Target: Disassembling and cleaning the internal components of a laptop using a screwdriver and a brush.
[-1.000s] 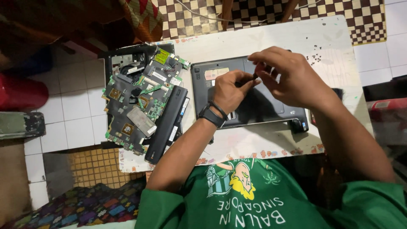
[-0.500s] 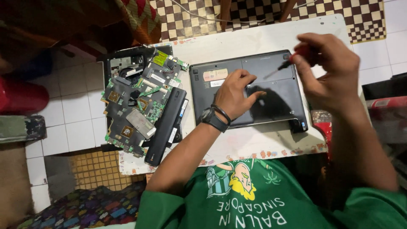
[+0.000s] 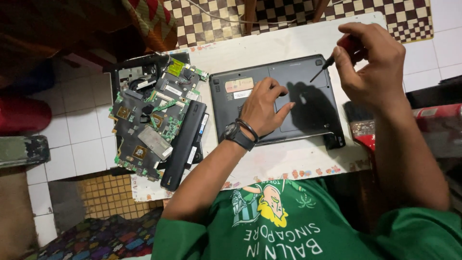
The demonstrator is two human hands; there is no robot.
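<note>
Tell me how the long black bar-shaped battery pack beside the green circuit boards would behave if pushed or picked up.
The long black battery pack looks rigid, so it would probably lift without flexing. Its flattish sides suggest it would slide rather than roll. One end seems to reach past the edge of the white table, and it leans against the stacked green circuit boards, so a push might tip it off or shift the stack.

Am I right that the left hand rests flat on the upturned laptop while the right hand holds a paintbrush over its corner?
Not quite: the head view shows the right hand holding a screwdriver, not a paintbrush. The left hand does rest on the upturned laptop.
</note>
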